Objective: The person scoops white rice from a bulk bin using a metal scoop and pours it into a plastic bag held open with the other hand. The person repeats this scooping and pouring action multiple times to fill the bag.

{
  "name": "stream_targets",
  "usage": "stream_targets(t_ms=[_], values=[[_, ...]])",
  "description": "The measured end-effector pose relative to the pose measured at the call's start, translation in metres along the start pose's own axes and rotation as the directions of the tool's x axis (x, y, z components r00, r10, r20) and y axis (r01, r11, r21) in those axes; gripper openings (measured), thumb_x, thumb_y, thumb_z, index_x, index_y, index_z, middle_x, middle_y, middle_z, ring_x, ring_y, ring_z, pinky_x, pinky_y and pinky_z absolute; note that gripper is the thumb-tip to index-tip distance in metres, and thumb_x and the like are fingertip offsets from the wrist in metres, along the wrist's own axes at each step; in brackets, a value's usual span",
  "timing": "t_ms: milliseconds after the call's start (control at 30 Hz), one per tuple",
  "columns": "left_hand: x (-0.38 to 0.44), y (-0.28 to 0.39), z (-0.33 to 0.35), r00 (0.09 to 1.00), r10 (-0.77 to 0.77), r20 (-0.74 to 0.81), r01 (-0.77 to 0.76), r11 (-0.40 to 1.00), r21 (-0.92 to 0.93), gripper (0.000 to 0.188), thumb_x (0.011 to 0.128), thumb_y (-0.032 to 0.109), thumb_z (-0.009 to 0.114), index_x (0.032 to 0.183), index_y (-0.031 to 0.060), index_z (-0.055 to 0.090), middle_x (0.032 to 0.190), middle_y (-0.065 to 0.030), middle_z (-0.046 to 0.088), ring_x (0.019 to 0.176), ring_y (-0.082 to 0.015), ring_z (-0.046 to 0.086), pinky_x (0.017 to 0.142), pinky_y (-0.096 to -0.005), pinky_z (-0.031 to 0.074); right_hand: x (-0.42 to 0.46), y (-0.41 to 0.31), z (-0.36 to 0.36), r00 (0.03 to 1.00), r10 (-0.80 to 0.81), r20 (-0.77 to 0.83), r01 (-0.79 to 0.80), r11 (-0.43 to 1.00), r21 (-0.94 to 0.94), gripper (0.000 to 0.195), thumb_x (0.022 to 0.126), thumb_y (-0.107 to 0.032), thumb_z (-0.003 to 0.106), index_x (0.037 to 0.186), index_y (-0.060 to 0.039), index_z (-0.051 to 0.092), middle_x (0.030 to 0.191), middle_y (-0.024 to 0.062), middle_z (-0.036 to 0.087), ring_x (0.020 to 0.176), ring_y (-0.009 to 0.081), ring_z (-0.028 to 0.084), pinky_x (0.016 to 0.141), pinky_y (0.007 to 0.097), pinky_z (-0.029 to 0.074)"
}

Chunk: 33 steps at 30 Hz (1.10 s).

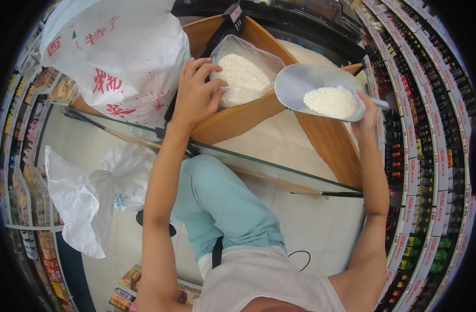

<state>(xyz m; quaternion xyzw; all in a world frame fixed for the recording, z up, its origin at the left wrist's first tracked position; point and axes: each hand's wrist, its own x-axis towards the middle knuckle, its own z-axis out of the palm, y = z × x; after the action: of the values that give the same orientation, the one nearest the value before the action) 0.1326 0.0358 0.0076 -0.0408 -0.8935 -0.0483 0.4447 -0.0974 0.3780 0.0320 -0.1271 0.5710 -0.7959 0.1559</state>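
Note:
My left hand [201, 87] pinches the near-left edge of a clear plastic bag [257, 50], which rests across wooden dividers of the bin. White rice grains [242, 72] lie inside the bag. With my right hand [366, 115] I grip a metal scoop [294, 85] by its rear end, its mouth pointing left towards the bag. A heap of white grains [331, 102] sits in the back half of the scoop. Below it, the front compartment of the bin holds more pale grain [277, 144].
A large white printed sack [121, 58] stands at the bin's left. Wooden dividers [238, 113] and a glass front edge [269, 165] border the grain. A knotted white sack [86, 191] is on the floor at left. Shelves of bottles [425, 156] curve along the right.

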Motion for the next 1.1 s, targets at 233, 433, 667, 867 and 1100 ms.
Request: stream_targets(t_ms=[233,433,667,867,1100], values=[[-0.005,0.007,-0.004,0.992,-0.055,-0.112,0.048,0.997,-0.063,0.011,0.071,0.009,0.075,0.079,0.0116,0.068,0.095,-0.0008,0.061,0.104,-0.0267,0.054,0.087,-0.0406,0.041,0.035,-0.059,0.078,0.909,-0.329,0.257,0.416,0.761,-0.498,0.046,0.090,-0.026,0.062,0.124,0.0057,0.059,0.113,0.0094,0.064,0.106,0.0159,0.058,0.095,0.0274,0.041],[-0.007,0.004,-0.004,0.989,-0.061,-0.135,0.047,0.994,-0.104,0.011,0.071,0.010,0.076,0.079,0.0113,0.068,0.094,-0.0011,0.060,0.101,-0.0267,0.054,0.085,-0.0397,0.042,0.054,-0.079,0.131,0.747,-0.483,0.457,0.655,0.417,-0.630,0.041,0.088,-0.031,0.062,0.115,-0.0008,0.065,0.081,0.0049,0.064,0.071,0.0109,0.059,0.062,0.0253,0.046],[-0.009,0.001,-0.004,0.991,-0.066,-0.116,0.047,0.986,-0.162,0.010,0.072,0.009,0.073,0.080,0.0097,0.068,0.097,-0.0047,0.060,0.101,-0.0287,0.053,0.087,-0.0399,0.042,0.015,-0.095,0.094,0.761,-0.473,0.443,0.645,0.487,-0.589,0.036,0.091,-0.023,0.060,0.117,0.0006,0.065,0.098,0.0048,0.067,0.090,0.0109,0.058,0.082,0.0249,0.044],[0.016,0.012,-0.009,0.973,-0.215,-0.088,0.193,0.959,-0.207,0.019,0.081,0.019,0.067,0.097,0.0098,0.069,0.107,-0.0114,0.056,0.104,-0.0318,0.050,0.092,-0.0402,0.040,-0.026,-0.034,0.027,0.909,-0.049,0.413,0.341,0.658,-0.671,0.033,0.090,-0.017,0.058,0.117,0.0005,0.065,0.105,0.0060,0.066,0.096,0.0125,0.058,0.088,0.0255,0.044],[0.079,-0.025,0.061,0.948,-0.316,-0.029,0.315,0.948,-0.043,0.027,0.089,0.029,0.061,0.108,0.0124,0.068,0.105,-0.0107,0.061,0.100,-0.0303,0.056,0.089,-0.0403,0.044,-0.023,0.076,-0.001,0.906,0.251,0.340,0.071,0.702,-0.709,0.028,0.093,-0.007,0.052,0.118,0.0007,0.062,0.109,0.0063,0.065,0.102,0.0147,0.059,0.093,0.0273,0.043]])
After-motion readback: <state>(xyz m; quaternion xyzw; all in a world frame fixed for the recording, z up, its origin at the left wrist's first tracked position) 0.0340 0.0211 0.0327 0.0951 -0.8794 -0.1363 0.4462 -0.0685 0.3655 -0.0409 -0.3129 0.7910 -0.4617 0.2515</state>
